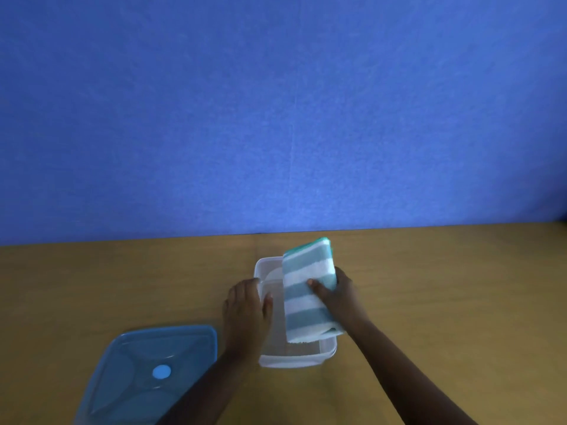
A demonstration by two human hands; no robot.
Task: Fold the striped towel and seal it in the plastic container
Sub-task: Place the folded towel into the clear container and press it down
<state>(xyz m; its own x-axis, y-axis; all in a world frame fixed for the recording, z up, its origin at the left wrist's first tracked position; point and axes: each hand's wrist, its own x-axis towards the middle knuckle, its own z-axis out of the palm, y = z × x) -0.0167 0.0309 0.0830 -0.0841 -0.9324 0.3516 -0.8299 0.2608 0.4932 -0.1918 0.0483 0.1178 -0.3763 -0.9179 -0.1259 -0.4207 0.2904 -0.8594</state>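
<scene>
The folded towel [303,289], striped teal and white, is tilted over the right half of the clear plastic container [294,358], its near end dipping inside. My right hand [336,297] grips the towel from the right, thumb on top. My left hand [247,311] clasps the container's left wall, thumb over the rim. The blue lid [147,372] with a pale round button lies flat on the table to the near left, apart from the container.
A wooden table [445,286] carries everything. A blue wall [276,118] rises right behind its far edge. Bare tabletop stretches to the right of the container and to the far left.
</scene>
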